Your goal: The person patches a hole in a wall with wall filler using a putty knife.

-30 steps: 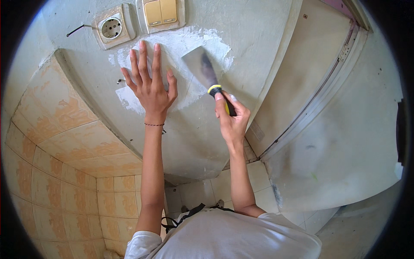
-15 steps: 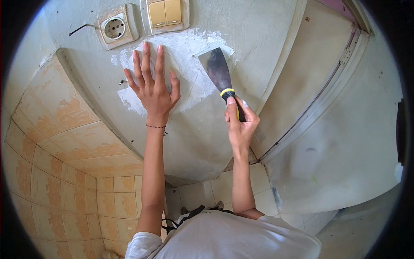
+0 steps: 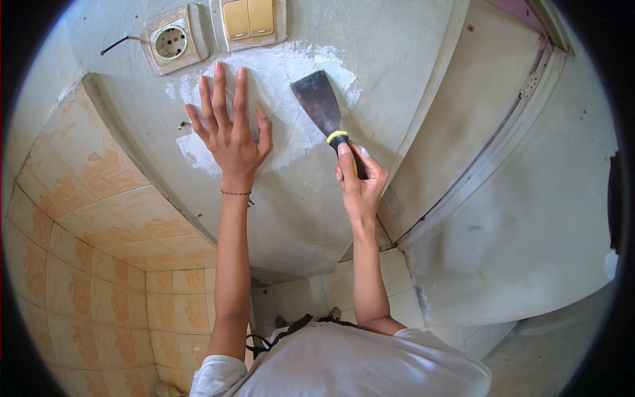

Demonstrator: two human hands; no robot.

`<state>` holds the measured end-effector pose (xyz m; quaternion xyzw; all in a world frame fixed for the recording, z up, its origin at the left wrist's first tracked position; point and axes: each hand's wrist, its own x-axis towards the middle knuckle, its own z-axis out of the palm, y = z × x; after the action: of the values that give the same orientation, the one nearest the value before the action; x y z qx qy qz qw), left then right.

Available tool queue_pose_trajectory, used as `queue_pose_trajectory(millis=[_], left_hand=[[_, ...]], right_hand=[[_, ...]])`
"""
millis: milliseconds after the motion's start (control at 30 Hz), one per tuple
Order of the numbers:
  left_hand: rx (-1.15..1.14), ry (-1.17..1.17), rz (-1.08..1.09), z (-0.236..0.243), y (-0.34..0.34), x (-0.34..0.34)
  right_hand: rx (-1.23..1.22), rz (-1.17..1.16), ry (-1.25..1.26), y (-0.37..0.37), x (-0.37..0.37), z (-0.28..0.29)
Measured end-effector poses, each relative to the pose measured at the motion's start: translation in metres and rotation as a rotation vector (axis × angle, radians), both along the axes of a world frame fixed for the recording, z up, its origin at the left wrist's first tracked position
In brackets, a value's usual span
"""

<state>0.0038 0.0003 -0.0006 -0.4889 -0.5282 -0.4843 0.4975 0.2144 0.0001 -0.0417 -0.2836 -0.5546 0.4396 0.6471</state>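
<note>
My left hand (image 3: 233, 139) lies flat with fingers spread on a rough white filler patch (image 3: 284, 73) on the pale grey-green wall (image 3: 297, 218). A thin braided band circles its wrist. In my right hand (image 3: 362, 182) is a putty knife (image 3: 319, 99), its black handle with a yellow collar gripped with the thumb along it. The wide metal blade points up and to the left, over the right part of the patch. Whether the blade edge touches the wall cannot be made out. A little white smear shows on a right finger.
Above the patch sit a wall socket (image 3: 170, 42) and a double light switch (image 3: 249, 18). A nail (image 3: 119, 45) juts out left of the socket, and a small screw (image 3: 183, 126) beside my left hand. Orange-patterned tiles (image 3: 99, 172) cover the left side; a door (image 3: 463, 99) stands at right.
My right hand has moved the putty knife to the left across the patch, slightly nearer my left hand. My left hand remains flat in its place on the wall.
</note>
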Motion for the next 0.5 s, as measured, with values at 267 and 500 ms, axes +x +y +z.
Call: queue_pose_trajectory(millis=[267, 500], left_hand=[[-0.001, -0.005, 0.012, -0.0018, -0.0002, -0.0012], [-0.001, -0.005, 0.000, 0.0011, -0.0020, -0.0003]], right_hand=[[0.005, -0.024, 0.005, -0.0038, 0.0011, -0.0025], [0.062, -0.018, 0.000, 0.0023, -0.0049, 0.0032]])
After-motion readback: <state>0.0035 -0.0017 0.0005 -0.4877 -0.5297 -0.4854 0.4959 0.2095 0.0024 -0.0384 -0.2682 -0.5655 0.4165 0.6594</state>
